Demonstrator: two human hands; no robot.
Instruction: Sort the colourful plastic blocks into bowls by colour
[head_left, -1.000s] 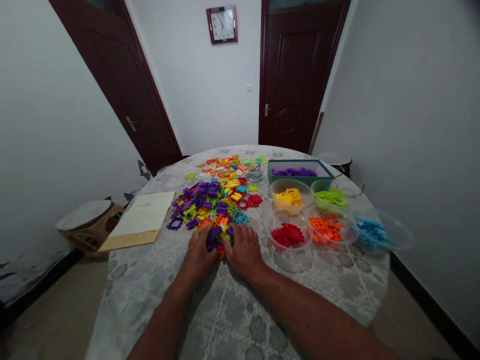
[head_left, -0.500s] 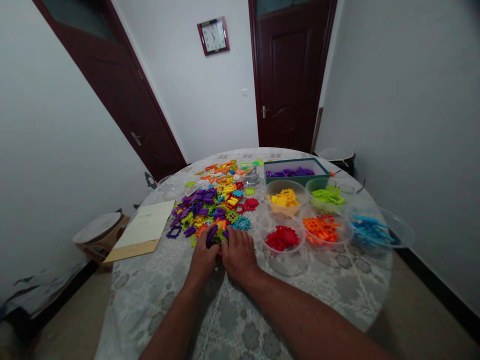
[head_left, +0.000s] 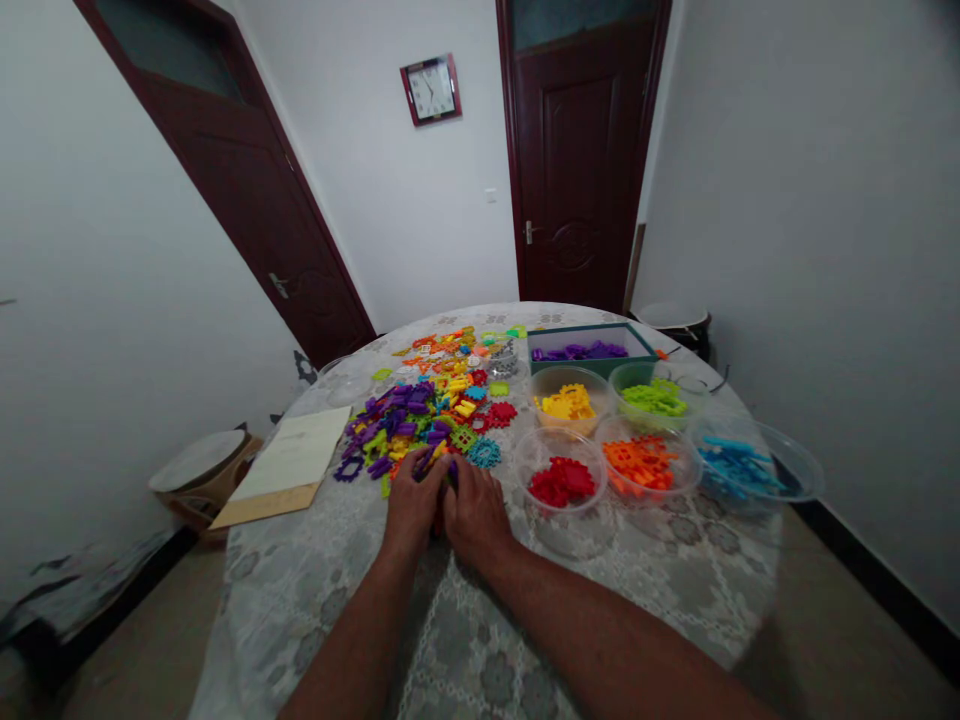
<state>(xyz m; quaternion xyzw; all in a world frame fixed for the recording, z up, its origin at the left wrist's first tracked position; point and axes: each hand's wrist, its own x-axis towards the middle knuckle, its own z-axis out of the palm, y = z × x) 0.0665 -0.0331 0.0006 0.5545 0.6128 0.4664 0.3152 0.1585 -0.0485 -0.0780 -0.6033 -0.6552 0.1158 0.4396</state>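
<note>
Close together at the near edge of a mixed heap of plastic building pieces (head_left: 401,405), my two hands meet. My left hand (head_left: 412,507) has its fingers curled round purple and yellow building pieces (head_left: 427,461). On the same cluster, from the other side, my right hand (head_left: 478,505) is closed, with purple showing by its fingertips. My fingers cover most of the cluster, so its shape is hidden. A blue gear piece (head_left: 484,452) lies just beyond my right hand.
To the right stand clear bowls sorted by colour: red pieces (head_left: 562,483), orange pieces (head_left: 640,463), yellow pieces (head_left: 568,402), green pieces (head_left: 655,397) and blue pieces (head_left: 739,468). Behind them is a green-edged box (head_left: 592,365) holding purple pieces. Paper sheets (head_left: 289,460) lie at left.
My fingers have closed further over the cluster, so the green and orange seen in it before are now mostly covered. The camera view has tilted up slightly.
</note>
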